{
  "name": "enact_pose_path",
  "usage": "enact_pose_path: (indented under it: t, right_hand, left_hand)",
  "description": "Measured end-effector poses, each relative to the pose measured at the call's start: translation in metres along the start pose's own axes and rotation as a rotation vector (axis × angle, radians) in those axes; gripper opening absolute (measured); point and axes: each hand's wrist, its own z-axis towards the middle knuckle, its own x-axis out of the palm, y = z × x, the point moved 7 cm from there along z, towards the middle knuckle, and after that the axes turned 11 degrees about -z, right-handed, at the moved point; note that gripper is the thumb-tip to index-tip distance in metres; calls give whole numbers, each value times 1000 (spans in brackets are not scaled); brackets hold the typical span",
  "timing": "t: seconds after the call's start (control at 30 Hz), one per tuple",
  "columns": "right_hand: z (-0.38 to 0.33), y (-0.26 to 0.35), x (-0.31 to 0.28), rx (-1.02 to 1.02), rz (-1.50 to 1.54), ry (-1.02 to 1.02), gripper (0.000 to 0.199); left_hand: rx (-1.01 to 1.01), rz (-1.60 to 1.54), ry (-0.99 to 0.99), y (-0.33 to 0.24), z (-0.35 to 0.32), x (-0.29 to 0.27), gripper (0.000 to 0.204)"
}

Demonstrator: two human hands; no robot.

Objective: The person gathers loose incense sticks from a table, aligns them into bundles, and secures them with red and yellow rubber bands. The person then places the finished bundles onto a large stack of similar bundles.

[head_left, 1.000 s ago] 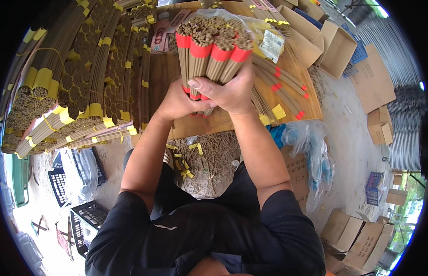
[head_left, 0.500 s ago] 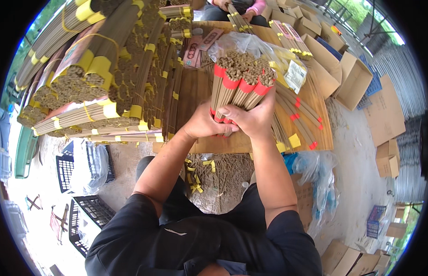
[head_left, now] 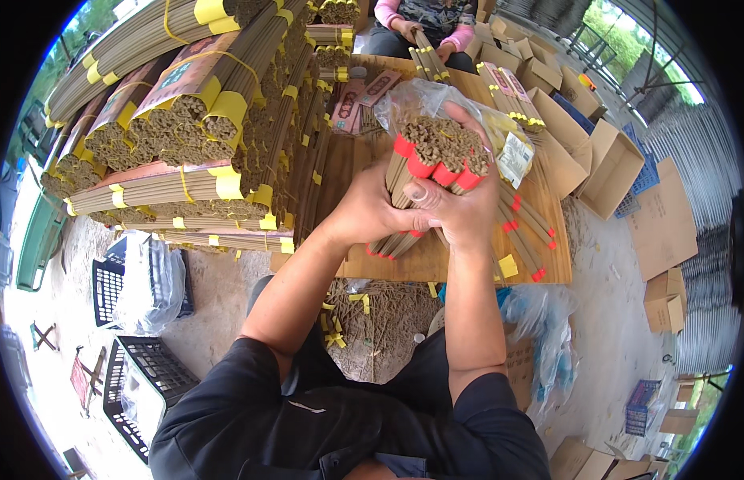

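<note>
Both my hands clasp a cluster of brown incense-stick bundles with red bands [head_left: 436, 156], held upright above a wooden table [head_left: 436, 260]. My left hand [head_left: 372, 212] wraps the cluster from the left. From the right, my right hand [head_left: 460, 204] closes around it, fingers reaching up its far side. The red lower ends of the sticks poke out below my left hand. A clear plastic bag [head_left: 424, 96] lies just behind the cluster.
Big stacks of yellow-banded stick bundles [head_left: 196, 136] fill the left of the table. Loose red-tipped bundles [head_left: 524, 224] lie at right. Another person's hands [head_left: 424, 36] work at the far end. Cardboard boxes [head_left: 604, 160] stand right, black crates [head_left: 140, 376] lower left.
The view has tilted down and the cluster now sits lower and nearer. My hands keep the same hold on it, the right fingers reaching higher up its side.
</note>
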Motion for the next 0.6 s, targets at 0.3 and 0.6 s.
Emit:
enact_pose_path:
  t: [0.3,0.6]
  right_hand:
    - [1,5,11,-87,129,59,121]
    - [0,7,11,-99,46,2,114]
  left_hand:
    - [-54,-125,73,7,-8,-8,95]
    - [-78,-13,53,14,-10,-8,81]
